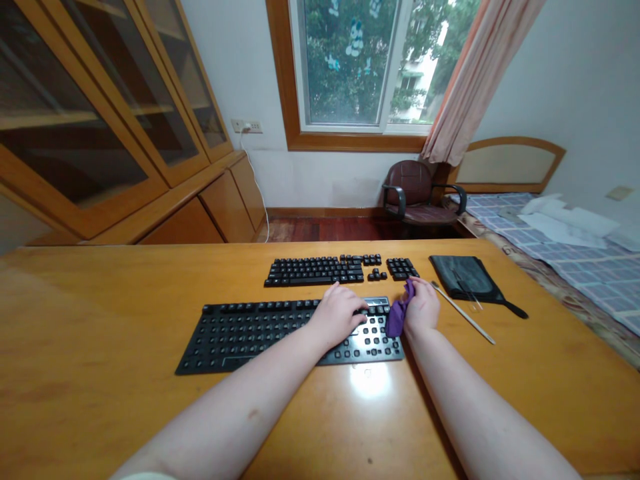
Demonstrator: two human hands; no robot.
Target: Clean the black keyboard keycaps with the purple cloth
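Observation:
A black keyboard base [240,330] lies on the table with its key switches bare, except for keycaps along its top row. My left hand [339,315] rests on its right half, thumb and index finger apart beside the top-row caps near the indicator strip. What the other fingers touch is partly hidden. Just off the keyboard's right end, my right hand [423,308] is closed on a bunched purple cloth [399,315], which hangs over the keyboard's right edge. Behind the base, removed black keycaps [315,270] are laid out in keyboard order, with the number-pad group [401,268] at the right.
Right of my right hand lie a thin brush-like stick [465,315] and a black pouch [463,277] with a thin wire tool [470,293] on it. Beyond the table [100,320] stand a brown armchair [410,190], a bed [565,247] and a glass-fronted cabinet [160,167].

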